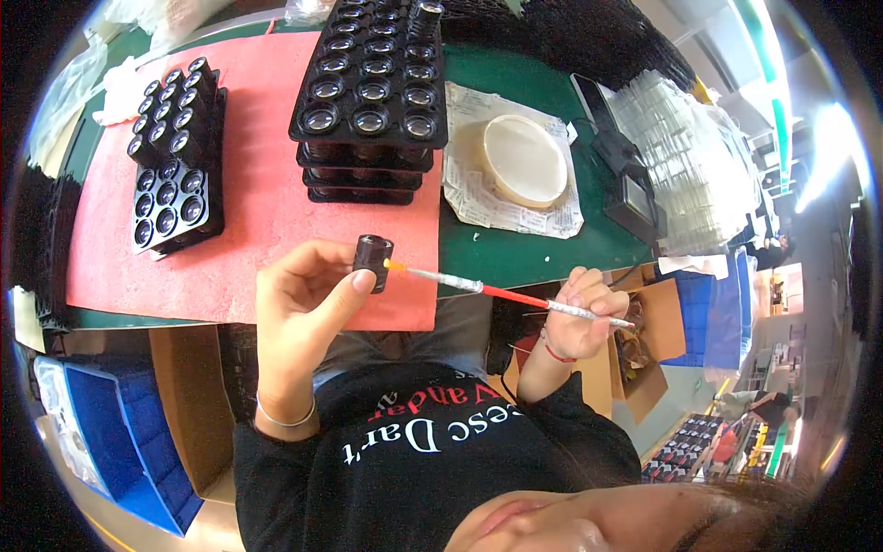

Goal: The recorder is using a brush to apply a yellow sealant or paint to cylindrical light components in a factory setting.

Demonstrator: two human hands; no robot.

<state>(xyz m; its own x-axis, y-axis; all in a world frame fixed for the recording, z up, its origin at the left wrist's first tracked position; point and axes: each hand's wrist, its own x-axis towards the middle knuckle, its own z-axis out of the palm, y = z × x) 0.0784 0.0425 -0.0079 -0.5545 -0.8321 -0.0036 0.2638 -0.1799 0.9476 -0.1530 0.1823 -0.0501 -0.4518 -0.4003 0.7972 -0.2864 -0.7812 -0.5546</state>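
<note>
Between the thumb and fingers of my left hand stands a small black cylinder, like a lens barrel, held over the front of the pink mat. My right hand pinches the far end of a thin red brush with whitish wrapping around its handle. The brush's yellow tip meets the right side of the barrel. Beyond my left hand, stacked black trays hold several round glass-topped pieces. Another black tray at the left has similar barrels, some standing higher than others.
The pink mat covers much of the green table. A round whitish dish rests on printed paper at the right. Farther right are a dark device and clear plastic trays. Blue bins and a cardboard box stand below the table.
</note>
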